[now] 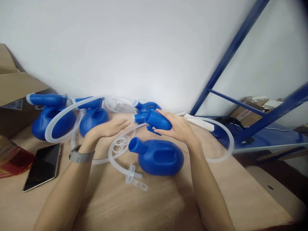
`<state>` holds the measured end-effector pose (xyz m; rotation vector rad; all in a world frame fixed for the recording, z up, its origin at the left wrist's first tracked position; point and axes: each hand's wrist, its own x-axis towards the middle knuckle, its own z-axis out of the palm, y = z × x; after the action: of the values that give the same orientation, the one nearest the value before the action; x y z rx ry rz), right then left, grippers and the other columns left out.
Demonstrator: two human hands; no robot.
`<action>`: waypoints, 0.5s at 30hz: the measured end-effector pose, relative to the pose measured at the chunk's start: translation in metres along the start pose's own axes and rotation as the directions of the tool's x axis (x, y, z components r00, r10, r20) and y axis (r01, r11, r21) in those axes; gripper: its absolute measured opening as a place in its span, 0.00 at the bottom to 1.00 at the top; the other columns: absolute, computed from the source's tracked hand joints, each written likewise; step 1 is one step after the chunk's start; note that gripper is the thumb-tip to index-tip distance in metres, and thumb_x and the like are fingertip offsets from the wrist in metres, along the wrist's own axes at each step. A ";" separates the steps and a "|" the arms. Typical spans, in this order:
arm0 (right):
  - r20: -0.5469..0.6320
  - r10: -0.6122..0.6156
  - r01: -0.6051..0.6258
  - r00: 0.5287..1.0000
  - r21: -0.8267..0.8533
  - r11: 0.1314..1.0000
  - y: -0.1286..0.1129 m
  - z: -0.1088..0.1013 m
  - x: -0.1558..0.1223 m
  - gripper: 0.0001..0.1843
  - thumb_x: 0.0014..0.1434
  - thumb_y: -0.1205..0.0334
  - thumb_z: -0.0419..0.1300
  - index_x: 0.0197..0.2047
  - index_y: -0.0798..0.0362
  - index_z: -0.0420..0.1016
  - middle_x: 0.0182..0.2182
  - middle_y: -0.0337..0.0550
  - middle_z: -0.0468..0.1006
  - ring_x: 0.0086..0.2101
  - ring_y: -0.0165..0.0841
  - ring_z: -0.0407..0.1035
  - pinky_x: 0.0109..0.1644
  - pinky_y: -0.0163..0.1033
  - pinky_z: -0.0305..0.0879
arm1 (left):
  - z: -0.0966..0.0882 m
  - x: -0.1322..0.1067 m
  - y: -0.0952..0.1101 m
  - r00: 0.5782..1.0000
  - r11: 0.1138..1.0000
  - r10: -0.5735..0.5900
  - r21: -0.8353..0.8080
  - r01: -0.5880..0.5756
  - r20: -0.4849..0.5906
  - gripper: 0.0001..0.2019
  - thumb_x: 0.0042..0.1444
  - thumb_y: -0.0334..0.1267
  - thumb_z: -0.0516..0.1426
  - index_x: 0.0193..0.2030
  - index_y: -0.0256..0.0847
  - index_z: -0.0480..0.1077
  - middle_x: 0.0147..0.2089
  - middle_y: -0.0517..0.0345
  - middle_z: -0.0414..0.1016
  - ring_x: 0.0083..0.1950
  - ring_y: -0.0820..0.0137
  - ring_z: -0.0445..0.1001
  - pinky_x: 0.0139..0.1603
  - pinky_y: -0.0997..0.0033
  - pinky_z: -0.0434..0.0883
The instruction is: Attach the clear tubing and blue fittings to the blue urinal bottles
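My right hand [178, 127] is wrapped around a blue plastic funnel piece [156, 120], held just above the wooden table [154, 205]. My left hand [111, 128] reaches toward it with fingers stretched out and holds nothing; a grey watch [80, 156] is on that wrist. Just in front of both hands a blue plastic bottle [157, 157] lies on its side with its open neck to the left. A clear flexible tube [117, 160] loops across the table under my hands and ends in a clear fitting [134, 179]. Clear rings [121, 142] lie beside the tube.
Two more blue bottles [54, 123] [93, 119] with blue spouts and looped tubing lie at the back left, another [149, 107] behind my hands. A dark phone [43, 166] lies at the left, near a red packet [12, 160] and cardboard boxes [16, 86]. A white power strip [199, 123] and blue shelf frame [264, 118] stand right.
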<state>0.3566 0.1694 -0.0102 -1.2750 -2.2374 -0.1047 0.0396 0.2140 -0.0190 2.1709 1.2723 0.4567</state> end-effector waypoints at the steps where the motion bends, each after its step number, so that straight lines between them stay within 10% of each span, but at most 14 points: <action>1: -0.009 -0.008 0.008 1.000 0.026 1.000 -0.003 0.003 0.000 0.44 0.60 0.40 0.72 0.74 0.43 0.66 0.61 0.50 0.82 0.57 0.56 0.78 0.59 0.58 0.75 | 0.000 -0.003 0.010 0.998 0.989 0.054 -0.137 -0.057 -0.022 0.33 0.68 0.64 0.47 0.69 0.48 0.70 0.66 0.47 0.78 0.64 0.55 0.78 0.59 0.58 0.78; 4: -0.046 -0.002 0.008 0.999 0.128 0.992 -0.015 0.011 0.001 0.50 0.52 0.37 0.76 0.72 0.44 0.67 0.61 0.51 0.81 0.57 0.56 0.78 0.61 0.59 0.74 | 0.003 -0.012 0.039 0.981 0.910 0.187 -0.370 -0.189 -0.044 0.38 0.65 0.65 0.55 0.78 0.53 0.58 0.71 0.47 0.72 0.64 0.54 0.78 0.55 0.57 0.81; 8: -0.068 0.023 -0.003 0.997 0.284 0.959 -0.025 0.011 0.003 0.55 0.45 0.38 0.80 0.71 0.44 0.67 0.61 0.51 0.81 0.58 0.56 0.77 0.61 0.59 0.74 | 0.008 -0.019 0.063 0.930 0.941 0.251 -0.156 -0.299 -0.270 0.32 0.57 0.58 0.67 0.65 0.47 0.74 0.61 0.48 0.80 0.50 0.57 0.83 0.48 0.59 0.83; 15: -0.118 0.099 0.002 0.988 0.654 0.757 0.004 0.004 0.006 0.21 0.72 0.43 0.60 0.58 0.46 0.83 0.52 0.47 0.87 0.55 0.43 0.80 0.63 0.52 0.74 | -0.012 -0.032 0.058 0.824 0.924 0.286 -0.088 -0.373 -0.489 0.31 0.52 0.56 0.71 0.59 0.43 0.77 0.57 0.48 0.81 0.49 0.58 0.83 0.50 0.62 0.83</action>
<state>0.3560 0.1776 -0.0110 -0.8894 -1.8488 0.5504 0.0563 0.1673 0.0264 2.2005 1.0219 1.2591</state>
